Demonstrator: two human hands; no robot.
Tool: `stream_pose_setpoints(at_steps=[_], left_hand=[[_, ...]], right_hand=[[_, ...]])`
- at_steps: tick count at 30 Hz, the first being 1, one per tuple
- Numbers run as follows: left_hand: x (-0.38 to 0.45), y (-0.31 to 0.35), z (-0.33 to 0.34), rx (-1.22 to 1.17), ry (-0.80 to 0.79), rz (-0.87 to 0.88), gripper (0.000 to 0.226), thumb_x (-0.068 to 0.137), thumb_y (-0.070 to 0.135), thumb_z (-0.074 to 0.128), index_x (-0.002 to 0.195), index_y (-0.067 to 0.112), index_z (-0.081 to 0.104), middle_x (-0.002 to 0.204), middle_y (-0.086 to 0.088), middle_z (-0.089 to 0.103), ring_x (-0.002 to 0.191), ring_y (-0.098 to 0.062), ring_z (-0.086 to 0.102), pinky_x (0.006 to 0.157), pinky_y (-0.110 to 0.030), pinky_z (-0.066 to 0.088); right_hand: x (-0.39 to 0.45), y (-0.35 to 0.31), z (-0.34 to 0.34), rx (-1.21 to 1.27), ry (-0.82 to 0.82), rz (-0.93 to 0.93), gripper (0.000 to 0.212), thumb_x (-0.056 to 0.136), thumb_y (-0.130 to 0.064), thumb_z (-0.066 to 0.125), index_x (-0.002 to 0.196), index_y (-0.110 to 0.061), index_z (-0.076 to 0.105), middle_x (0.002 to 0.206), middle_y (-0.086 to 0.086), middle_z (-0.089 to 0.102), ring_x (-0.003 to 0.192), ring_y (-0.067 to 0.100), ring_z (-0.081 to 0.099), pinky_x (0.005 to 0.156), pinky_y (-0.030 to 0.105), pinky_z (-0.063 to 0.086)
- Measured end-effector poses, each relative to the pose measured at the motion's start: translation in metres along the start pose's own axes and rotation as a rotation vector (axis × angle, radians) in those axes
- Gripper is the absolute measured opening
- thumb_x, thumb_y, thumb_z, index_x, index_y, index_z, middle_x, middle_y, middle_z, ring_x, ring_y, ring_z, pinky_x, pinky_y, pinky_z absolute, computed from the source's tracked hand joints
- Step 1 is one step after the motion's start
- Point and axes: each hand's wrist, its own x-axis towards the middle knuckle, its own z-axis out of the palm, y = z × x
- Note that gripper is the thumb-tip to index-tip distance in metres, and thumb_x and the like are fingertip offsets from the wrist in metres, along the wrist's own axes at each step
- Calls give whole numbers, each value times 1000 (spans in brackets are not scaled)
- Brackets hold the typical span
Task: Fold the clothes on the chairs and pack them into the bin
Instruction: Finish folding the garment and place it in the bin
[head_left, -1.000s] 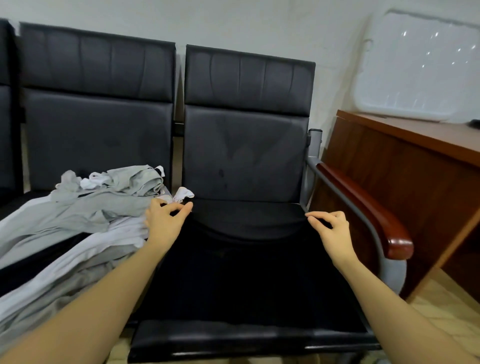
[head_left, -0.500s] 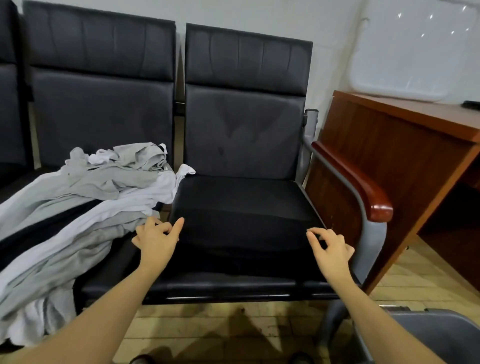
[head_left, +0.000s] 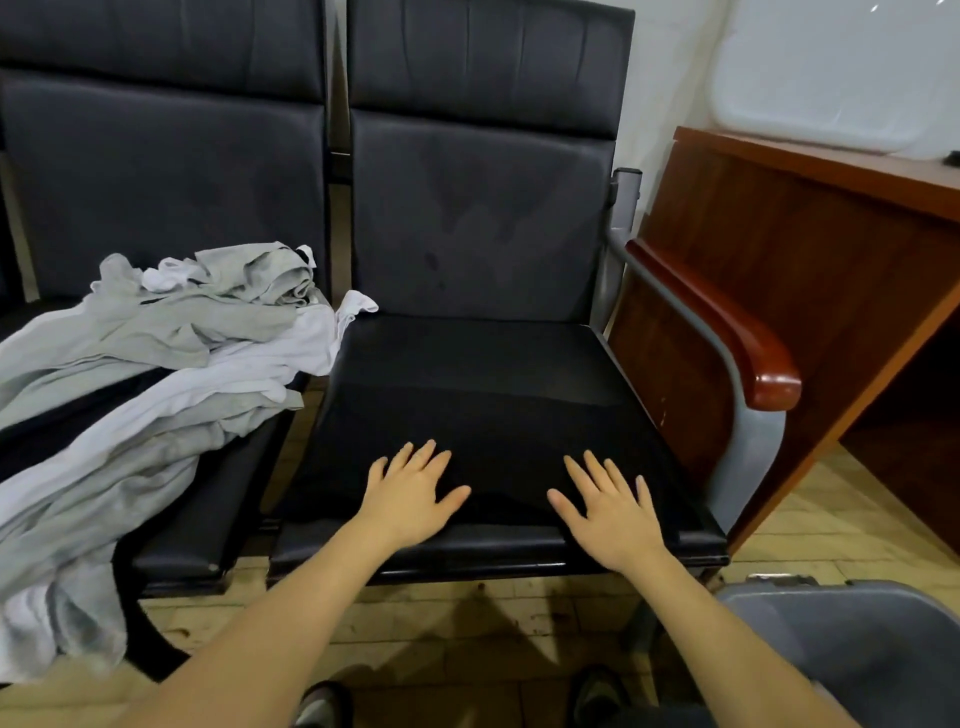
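The clothes (head_left: 145, 395) pile runs off the left edge, so its full extent cannot be told. The bin (head_left: 852, 670), right of the chair (head_left: 483, 405), is cut by the bottom and right edges. Below the chair, two shoes (head_left: 322, 706) are cropped. A black garment (head_left: 467, 415) on the seat hardly shows against it; its outline is unclear.
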Motion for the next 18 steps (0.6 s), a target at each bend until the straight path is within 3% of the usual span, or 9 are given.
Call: stream_pose_setpoints(at_steps=[2, 6, 9, 11, 14, 18], left_hand=[[5, 2, 4, 71, -79, -22, 67, 94, 63, 18, 151, 30, 4, 159, 5, -5, 146, -23, -8, 115, -49, -4], [9, 0, 6, 82, -74, -14, 67, 94, 63, 17, 151, 31, 3, 159, 5, -7, 146, -23, -11, 114, -51, -7], [7, -7, 0, -82, 29, 51, 61, 95, 56, 34, 149, 30, 22, 158, 5, 14, 145, -19, 6, 115, -42, 3], [1, -12, -7, -126, 158, 135, 52, 94, 51, 44, 141, 30, 37, 146, 8, 33, 136, -15, 23, 109, -33, 15], [-13, -20, -14, -105, 277, 248, 35, 92, 42, 55, 123, 29, 54, 120, 12, 45, 114, -10, 36, 94, -24, 22], [-25, -39, -11, -56, 330, 232, 25, 91, 39, 58, 113, 28, 62, 110, 12, 53, 107, -12, 44, 89, -26, 28]], right_hand=[[8, 7, -3, -20, -11, -3, 66, 93, -67, 14, 151, -38, 5, 161, -8, -1, 148, 15, -4, 118, 44, -5], [15, 10, -5, -20, 9, -4, 63, 94, -65, 17, 151, -38, 12, 160, -8, 5, 148, 15, 1, 117, 43, -5], [14, -3, -7, 42, 190, -33, 57, 96, -59, 28, 146, -32, 33, 154, -5, 27, 142, 17, 22, 115, 41, 6], [10, -20, -13, 151, 331, -151, 45, 95, -52, 42, 134, -29, 50, 133, -7, 46, 125, 13, 40, 106, 34, 20], [4, -52, -18, 277, 266, -425, 29, 91, -39, 58, 118, -26, 60, 105, -12, 54, 98, 5, 51, 92, 26, 36], [7, -71, -5, 194, 209, -498, 19, 93, -30, 59, 111, -26, 61, 102, -12, 57, 97, 6, 52, 91, 24, 36]])
